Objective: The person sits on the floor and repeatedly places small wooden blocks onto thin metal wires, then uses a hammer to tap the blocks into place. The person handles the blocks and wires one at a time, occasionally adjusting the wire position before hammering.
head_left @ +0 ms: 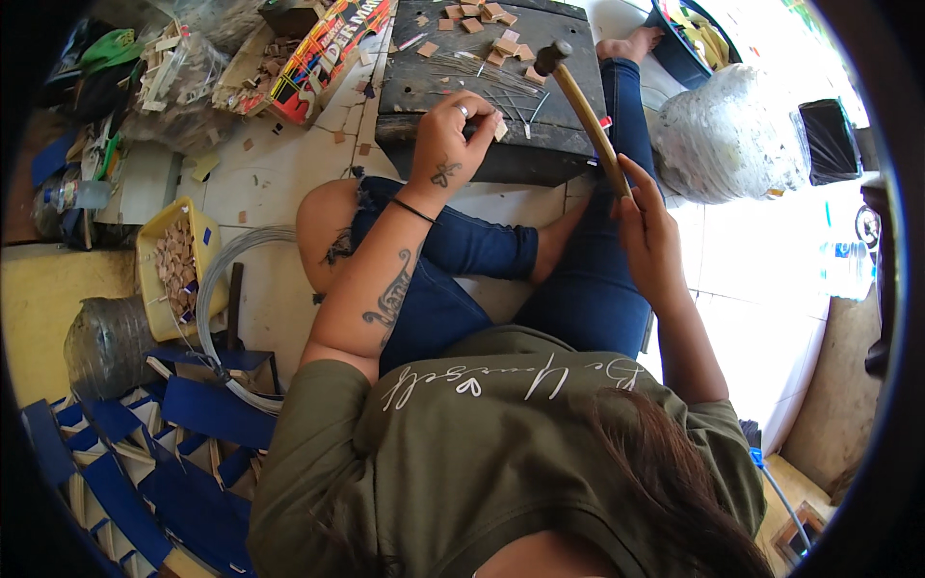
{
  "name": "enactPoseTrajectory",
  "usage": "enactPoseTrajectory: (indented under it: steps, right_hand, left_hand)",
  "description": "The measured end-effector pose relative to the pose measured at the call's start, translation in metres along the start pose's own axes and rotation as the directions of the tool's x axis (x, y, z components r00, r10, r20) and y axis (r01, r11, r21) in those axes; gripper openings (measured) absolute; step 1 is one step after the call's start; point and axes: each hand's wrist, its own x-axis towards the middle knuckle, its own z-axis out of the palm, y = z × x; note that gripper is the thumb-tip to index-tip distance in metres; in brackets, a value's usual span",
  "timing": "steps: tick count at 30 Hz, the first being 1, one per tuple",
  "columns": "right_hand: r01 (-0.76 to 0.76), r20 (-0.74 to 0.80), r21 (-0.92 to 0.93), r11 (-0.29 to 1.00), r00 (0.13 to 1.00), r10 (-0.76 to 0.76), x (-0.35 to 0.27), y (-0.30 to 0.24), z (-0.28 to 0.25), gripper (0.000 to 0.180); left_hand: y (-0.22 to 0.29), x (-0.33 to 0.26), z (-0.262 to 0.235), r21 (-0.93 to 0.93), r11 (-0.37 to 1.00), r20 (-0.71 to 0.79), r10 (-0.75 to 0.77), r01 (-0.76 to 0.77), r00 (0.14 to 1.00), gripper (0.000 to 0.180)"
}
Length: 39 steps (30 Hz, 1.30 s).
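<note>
In my right hand (646, 217) is a hammer (584, 108), gripped low on its wooden handle. Its dark metal head is raised over the right side of a low, dark wooden bench (409, 87). My left hand (461, 135) is closed above the bench's near edge, pinching a small pale wooden piece (500, 130) between thumb and fingers. Just beyond that hand lie thin metal wires (482, 69), with a few darker rods (528, 111) beside them. Several small square wooden tiles (472, 26) are scattered over the bench's far part.
To the left are a yellow bin (207, 226) of small wooden pieces, a coil of wire (217, 279) and a printed box (323, 63). Blue panels (188, 491) are piled at the lower left. A plastic-wrapped bundle (713, 130) and a dark tub (670, 34) stand at the right.
</note>
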Motion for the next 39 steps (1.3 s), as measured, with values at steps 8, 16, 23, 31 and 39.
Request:
enactPoseTrajectory:
  steps: [8,16,23,31,39]
  right_hand:
    - [-0.055,0.017,0.052,0.997,0.998,0.054,-0.006,0.011,-0.007,0.042]
    - [-0.006,-0.212,-0.459,0.888,0.972,-0.103,0.042,0.048,0.013,0.043]
    - [0.002,-0.203,-0.606,0.795,0.967,-0.157,0.060,0.057,0.026,0.042]
    - [0.041,0.039,0.403,0.914,0.997,-0.061,0.040,0.006,0.043,0.020]
    - [-0.052,-0.007,0.774,0.631,0.996,0.092,0.057,0.015,0.050,0.010]
  left_hand:
    - [0.005,-0.006,0.010,-0.047,0.999,-0.013,-0.021,0.020,1.000,0.008]
    - [0.016,-0.016,-0.010,-0.013,0.998,-0.028,-0.055,0.054,0.998,0.011]
    - [0.034,-0.059,-0.017,-0.090,0.980,0.097,-0.168,0.177,0.981,0.013]
    - [0.063,-0.034,0.004,-0.060,0.995,0.230,-0.060,0.075,0.971,0.011]
    - [0.037,0.010,0.006,0.084,0.982,0.215,0.150,-0.172,0.965,0.011]
